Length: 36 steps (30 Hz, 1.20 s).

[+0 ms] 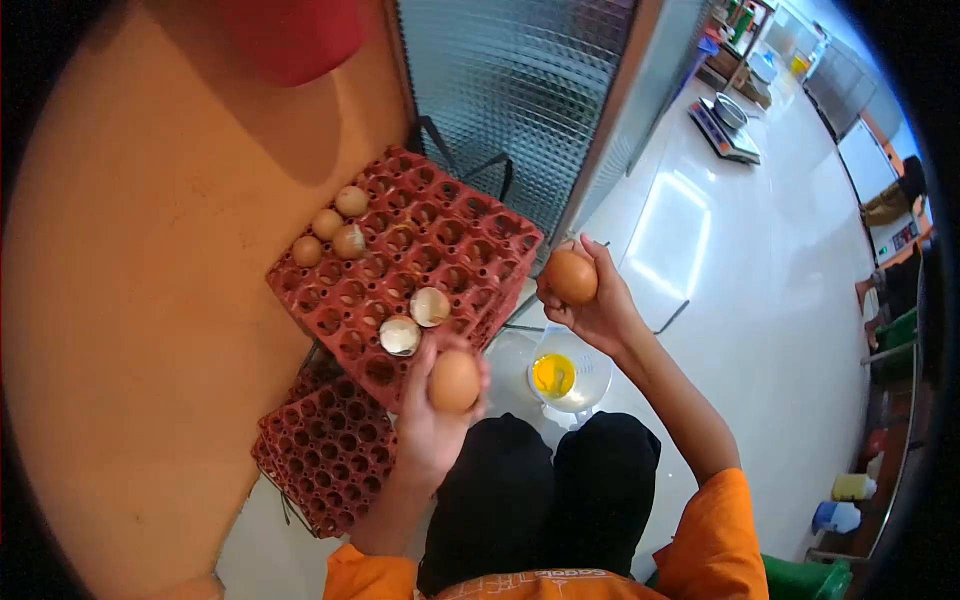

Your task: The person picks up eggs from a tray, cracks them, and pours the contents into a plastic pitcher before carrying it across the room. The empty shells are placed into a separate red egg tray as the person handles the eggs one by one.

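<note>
Brown egg clasped in left hand near tray edge, second egg gripped in right hand, open floor alongside.

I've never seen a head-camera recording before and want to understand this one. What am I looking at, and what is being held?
There is no machine here: these are a person's own bare hands. The one picture comes from a camera worn on their head, looking forward and down, so their knees show at the bottom.

The left hand holds a brown egg; the right hand holds another egg.

On top of a stack of red egg trays sit a few eggs and two opened eggshells. On the floor, ahead of the knees, stands a clear jug with something yellow, apparently raw egg, in it.
</note>
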Each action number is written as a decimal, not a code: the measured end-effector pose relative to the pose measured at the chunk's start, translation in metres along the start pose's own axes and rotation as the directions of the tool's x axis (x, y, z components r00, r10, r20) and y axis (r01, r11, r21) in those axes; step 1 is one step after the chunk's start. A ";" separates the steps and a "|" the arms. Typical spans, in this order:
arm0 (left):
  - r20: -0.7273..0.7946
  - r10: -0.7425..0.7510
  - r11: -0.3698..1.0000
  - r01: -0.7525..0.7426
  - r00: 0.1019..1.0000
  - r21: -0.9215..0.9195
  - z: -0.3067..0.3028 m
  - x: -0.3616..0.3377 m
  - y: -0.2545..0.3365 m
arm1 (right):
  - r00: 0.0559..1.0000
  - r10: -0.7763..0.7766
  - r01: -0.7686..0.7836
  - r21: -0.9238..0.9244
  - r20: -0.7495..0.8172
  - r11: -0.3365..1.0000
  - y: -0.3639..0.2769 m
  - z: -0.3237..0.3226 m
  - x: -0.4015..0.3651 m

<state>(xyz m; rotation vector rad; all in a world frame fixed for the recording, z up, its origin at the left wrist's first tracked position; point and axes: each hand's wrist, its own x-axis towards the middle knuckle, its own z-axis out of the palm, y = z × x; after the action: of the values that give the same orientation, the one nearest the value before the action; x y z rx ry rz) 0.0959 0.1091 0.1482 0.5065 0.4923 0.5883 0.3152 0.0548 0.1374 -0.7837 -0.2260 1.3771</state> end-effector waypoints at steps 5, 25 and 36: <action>-0.074 -0.141 0.954 0.156 0.987 0.255 0.021 0.075 -0.059 | 0.873 -0.486 0.353 -0.628 -0.047 0.694 0.006 -0.034 -0.042; -0.254 -0.576 0.718 0.630 0.777 0.296 -0.020 0.126 -0.194 | 0.702 -0.705 0.291 -0.943 0.099 0.158 0.075 -0.143 -0.061; 0.035 -0.714 0.667 0.663 0.699 0.340 -0.048 0.137 -0.180 | 0.922 -0.224 0.054 -0.470 -0.314 0.881 0.046 -0.160 -0.069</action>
<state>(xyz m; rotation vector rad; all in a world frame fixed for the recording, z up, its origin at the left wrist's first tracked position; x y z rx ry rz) 0.2385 0.0798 -0.0313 0.6039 0.5740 -0.2845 0.3555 -0.0680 0.0122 -1.3705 -0.3148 1.0230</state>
